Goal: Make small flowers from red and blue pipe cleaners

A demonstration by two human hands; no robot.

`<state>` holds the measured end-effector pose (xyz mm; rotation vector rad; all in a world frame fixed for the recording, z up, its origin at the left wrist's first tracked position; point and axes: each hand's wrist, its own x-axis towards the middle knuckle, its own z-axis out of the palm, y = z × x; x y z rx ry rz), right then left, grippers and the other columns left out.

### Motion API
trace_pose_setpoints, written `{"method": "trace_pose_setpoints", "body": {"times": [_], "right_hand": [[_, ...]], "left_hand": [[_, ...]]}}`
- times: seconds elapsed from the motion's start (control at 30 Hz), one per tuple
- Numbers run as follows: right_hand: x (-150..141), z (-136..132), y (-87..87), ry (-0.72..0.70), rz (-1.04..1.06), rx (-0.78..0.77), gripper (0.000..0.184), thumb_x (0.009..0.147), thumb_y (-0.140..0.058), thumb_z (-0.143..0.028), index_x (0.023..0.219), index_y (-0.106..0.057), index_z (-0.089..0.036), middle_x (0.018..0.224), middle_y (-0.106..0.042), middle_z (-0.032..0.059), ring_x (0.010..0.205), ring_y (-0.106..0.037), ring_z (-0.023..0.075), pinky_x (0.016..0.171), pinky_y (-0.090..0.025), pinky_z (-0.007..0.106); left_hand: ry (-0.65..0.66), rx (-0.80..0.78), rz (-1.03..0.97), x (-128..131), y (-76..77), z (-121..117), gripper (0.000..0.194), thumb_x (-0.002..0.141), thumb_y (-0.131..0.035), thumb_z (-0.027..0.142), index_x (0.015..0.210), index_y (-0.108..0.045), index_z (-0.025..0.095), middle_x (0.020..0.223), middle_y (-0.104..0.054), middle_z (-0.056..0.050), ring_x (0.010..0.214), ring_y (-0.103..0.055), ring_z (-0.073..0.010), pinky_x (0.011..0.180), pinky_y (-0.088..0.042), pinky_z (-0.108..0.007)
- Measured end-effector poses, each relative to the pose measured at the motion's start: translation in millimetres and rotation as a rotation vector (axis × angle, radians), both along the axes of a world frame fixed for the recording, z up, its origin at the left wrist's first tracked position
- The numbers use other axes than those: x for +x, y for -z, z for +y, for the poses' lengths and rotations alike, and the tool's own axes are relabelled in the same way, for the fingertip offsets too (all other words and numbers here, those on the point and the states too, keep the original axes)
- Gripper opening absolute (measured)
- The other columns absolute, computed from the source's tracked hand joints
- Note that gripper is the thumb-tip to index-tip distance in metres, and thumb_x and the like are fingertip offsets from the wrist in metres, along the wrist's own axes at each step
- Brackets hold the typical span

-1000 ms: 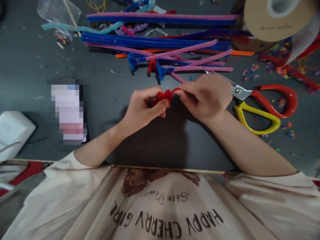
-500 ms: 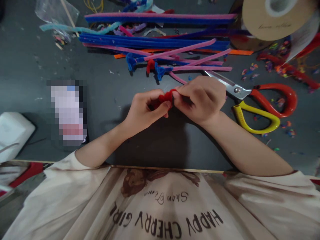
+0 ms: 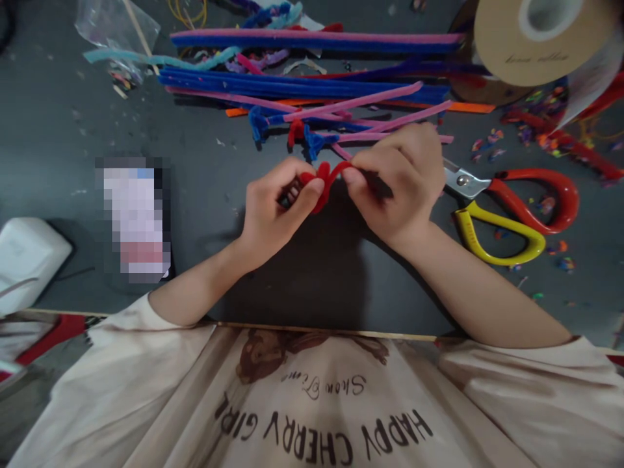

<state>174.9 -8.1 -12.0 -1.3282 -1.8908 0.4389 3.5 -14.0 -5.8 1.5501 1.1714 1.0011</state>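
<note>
A red pipe cleaner (image 3: 325, 185), bent into loops, is held between my two hands above the dark table. My left hand (image 3: 277, 211) pinches the looped part between thumb and fingers. With closed fingertips, my right hand (image 3: 397, 182) grips a free end that stretches to the right of the loops. Just beyond the hands lie pink pipe cleaners (image 3: 365, 97) with twisted blue ends (image 3: 319, 140) and a small red twisted piece (image 3: 295, 132). The scissors (image 3: 517, 201), with one red and one yellow handle, lie beside my right hand, which hides their blade tips.
Blue pipe cleaners (image 3: 292, 84) lie in a bundle farther back. A ribbon spool (image 3: 502, 58) stands at the back right, with coloured scraps (image 3: 487, 143) below it. To the left are a blurred-out phone (image 3: 134, 221), a white box-like object (image 3: 32, 260) and a clear plastic bag (image 3: 114, 29).
My right hand has moved slightly right and up, drawing an end of the red pipe cleaner away from the loops. My left hand has shifted a little left. The view has moved slightly.
</note>
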Motion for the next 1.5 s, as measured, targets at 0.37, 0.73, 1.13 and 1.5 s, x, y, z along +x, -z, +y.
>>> {"method": "trace_pose_setpoints", "body": {"times": [0.37, 0.73, 1.13, 1.5], "right_hand": [[-11, 1, 0.7, -0.105, 0.559, -0.400, 0.029, 0.085, -0.055, -0.047, 0.076, -0.052, -0.019, 0.057, -0.048, -0.0052, 0.048, -0.044, 0.0038, 0.046, -0.037, 0.020], [-5, 4, 2.6, -0.360, 0.768, -0.544, 0.020, 0.086, -0.058, -0.033, 0.102, -0.058, -0.020, 0.066, -0.063, -0.0060, 0.056, -0.060, 0.0035, 0.050, -0.048, 0.015], [0, 8, 4.5, -0.475, 0.810, -0.591, 0.013, 0.084, -0.060, -0.028, 0.093, -0.062, -0.019, 0.070, -0.066, -0.0053, 0.061, -0.063, 0.0036, 0.057, -0.054, 0.015], [1, 9, 2.7, -0.477, 0.837, -0.635, 0.011, 0.085, -0.060, -0.026, 0.088, -0.063, -0.016, 0.068, -0.066, -0.0043, 0.061, -0.063, 0.0034, 0.057, -0.052, 0.015]], "left_hand": [[-0.044, 0.022, 0.009, -1, 7.5, 7, 0.022, 0.083, -0.057, 0.041, 0.077, -0.059, 0.020, 0.058, -0.055, 0.005, 0.047, -0.046, -0.0027, 0.046, -0.037, -0.018], [0.070, -0.039, 0.013, -1, 2.6, 7, 0.022, 0.086, -0.054, 0.033, 0.071, -0.055, 0.017, 0.054, -0.055, 0.004, 0.045, -0.041, -0.0023, 0.044, -0.033, -0.018], [0.141, -0.132, -0.130, -3, 0.2, 7, 0.020, 0.084, -0.058, 0.031, 0.070, -0.054, 0.017, 0.056, -0.057, 0.003, 0.046, -0.045, -0.0029, 0.044, -0.033, -0.020], [0.191, -0.110, -0.234, -5, -2.2, 7, 0.018, 0.085, -0.056, 0.027, 0.070, -0.054, 0.018, 0.061, -0.061, 0.004, 0.052, -0.058, -0.0040, 0.050, -0.044, -0.019]]}}
